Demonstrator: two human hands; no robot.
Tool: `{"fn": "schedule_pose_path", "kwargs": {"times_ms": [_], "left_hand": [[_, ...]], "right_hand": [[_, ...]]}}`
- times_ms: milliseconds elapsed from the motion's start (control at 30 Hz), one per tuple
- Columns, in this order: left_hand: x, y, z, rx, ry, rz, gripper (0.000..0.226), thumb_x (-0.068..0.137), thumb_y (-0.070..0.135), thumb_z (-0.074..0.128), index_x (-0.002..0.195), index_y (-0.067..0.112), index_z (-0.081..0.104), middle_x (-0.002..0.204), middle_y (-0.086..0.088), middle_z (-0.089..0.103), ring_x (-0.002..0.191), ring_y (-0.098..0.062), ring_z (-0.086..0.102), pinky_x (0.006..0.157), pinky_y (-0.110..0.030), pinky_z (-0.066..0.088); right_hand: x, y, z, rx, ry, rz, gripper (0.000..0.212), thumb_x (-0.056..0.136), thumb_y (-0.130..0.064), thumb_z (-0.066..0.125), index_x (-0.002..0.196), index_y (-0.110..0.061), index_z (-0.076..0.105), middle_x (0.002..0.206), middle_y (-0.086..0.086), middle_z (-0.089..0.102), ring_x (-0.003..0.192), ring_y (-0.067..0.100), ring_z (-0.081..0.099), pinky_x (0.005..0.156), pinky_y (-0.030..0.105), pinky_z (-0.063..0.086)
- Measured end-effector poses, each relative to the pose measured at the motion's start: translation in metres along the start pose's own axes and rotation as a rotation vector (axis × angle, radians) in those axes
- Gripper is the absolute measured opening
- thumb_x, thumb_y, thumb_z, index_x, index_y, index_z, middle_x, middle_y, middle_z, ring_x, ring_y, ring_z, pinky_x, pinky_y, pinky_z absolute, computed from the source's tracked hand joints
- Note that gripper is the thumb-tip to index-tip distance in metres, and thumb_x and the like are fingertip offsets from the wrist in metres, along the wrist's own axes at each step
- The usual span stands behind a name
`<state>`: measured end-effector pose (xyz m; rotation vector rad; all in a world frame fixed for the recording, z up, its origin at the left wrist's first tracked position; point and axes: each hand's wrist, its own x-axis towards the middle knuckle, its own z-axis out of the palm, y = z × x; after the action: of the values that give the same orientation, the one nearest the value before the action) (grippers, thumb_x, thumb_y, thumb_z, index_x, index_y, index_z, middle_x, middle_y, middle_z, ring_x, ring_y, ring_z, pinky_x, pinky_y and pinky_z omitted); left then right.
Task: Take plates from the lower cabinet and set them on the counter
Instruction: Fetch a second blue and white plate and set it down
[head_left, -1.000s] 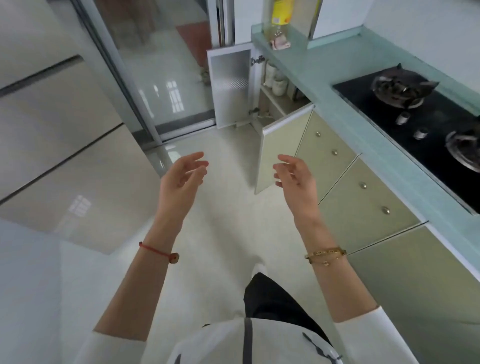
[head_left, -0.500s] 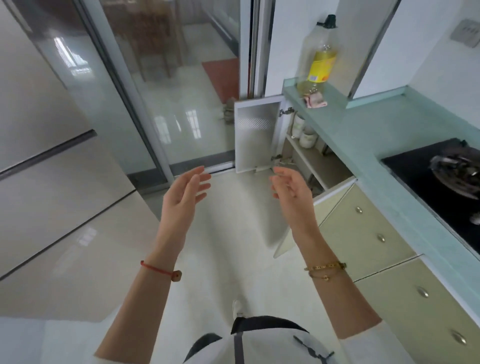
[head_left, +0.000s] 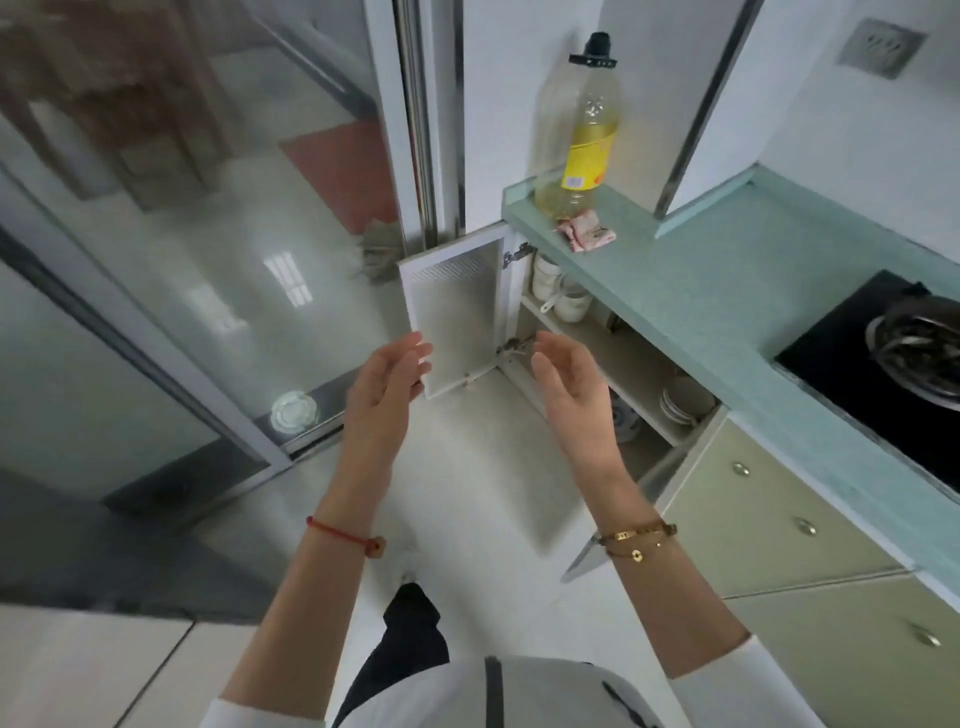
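Observation:
The lower cabinet (head_left: 587, 358) stands open under the pale green counter (head_left: 727, 291). A stack of white plates (head_left: 683, 402) lies on its shelf at the right, partly hidden by the counter edge. White cups and bowls (head_left: 563, 291) sit further back on the shelf. My left hand (head_left: 389, 384) and my right hand (head_left: 571, 387) are raised in front of the cabinet opening, palms facing each other, fingers relaxed and holding nothing. Both hands are apart from the plates.
The far cabinet door (head_left: 457, 317) swings out to the left; the near door (head_left: 639, 499) juts out by my right forearm. An oil bottle (head_left: 579, 135) and a small pink wrapper (head_left: 587, 234) sit on the counter end. A black stove (head_left: 893, 374) lies right. Glass sliding doors (head_left: 197, 260) stand left.
I have moved closer to the open cabinet, and the plates on its shelf have come into view. Both hands stay raised and empty, now right before the opening.

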<state>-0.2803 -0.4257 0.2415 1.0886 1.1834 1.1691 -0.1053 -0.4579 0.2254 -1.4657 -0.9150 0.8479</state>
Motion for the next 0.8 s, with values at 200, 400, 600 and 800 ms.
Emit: {"fn": "schedule_pose_path", "kwargs": {"times_ms": [200,400,600,800], "left_hand": [[0.134,-0.003,0.009,0.109,-0.291,-0.067,0.027,0.1,0.02,0.051,0.124,0.018,0.063,0.12,0.003,0.069,0.114,-0.011,0.065,0.099,-0.029,0.05],[0.223,-0.024,0.039,0.209,-0.538,-0.117,0.024,0.101,0.02,0.049,0.113,0.034,0.064,0.113,0.014,0.069,0.108,-0.002,0.065,0.093,-0.024,0.05],[0.292,-0.064,0.083,0.299,-0.694,-0.197,0.024,0.101,0.019,0.048,0.115,0.031,0.063,0.115,0.012,0.067,0.11,-0.004,0.062,0.095,-0.026,0.05],[0.358,-0.119,0.139,0.458,-0.773,-0.268,0.026,0.104,0.028,0.04,0.113,0.032,0.063,0.125,0.002,0.065,0.116,-0.019,0.062,0.097,-0.033,0.05]], "right_hand": [[0.074,0.008,0.043,0.0,0.275,0.095,0.033,0.096,-0.023,0.055,0.128,-0.017,0.057,0.123,-0.005,0.064,0.114,0.005,0.059,0.096,0.017,0.045],[0.12,0.025,0.05,-0.007,0.513,0.201,0.034,0.096,-0.023,0.055,0.129,-0.015,0.057,0.123,-0.007,0.063,0.106,-0.006,0.058,0.085,0.004,0.046],[0.165,0.062,0.034,0.001,0.664,0.339,0.032,0.096,-0.024,0.054,0.127,-0.016,0.058,0.123,-0.005,0.064,0.111,0.007,0.06,0.09,0.015,0.045],[0.22,0.111,0.005,-0.064,0.719,0.514,0.032,0.096,-0.026,0.053,0.126,-0.016,0.06,0.116,-0.007,0.063,0.11,0.007,0.058,0.094,0.021,0.044]]}}
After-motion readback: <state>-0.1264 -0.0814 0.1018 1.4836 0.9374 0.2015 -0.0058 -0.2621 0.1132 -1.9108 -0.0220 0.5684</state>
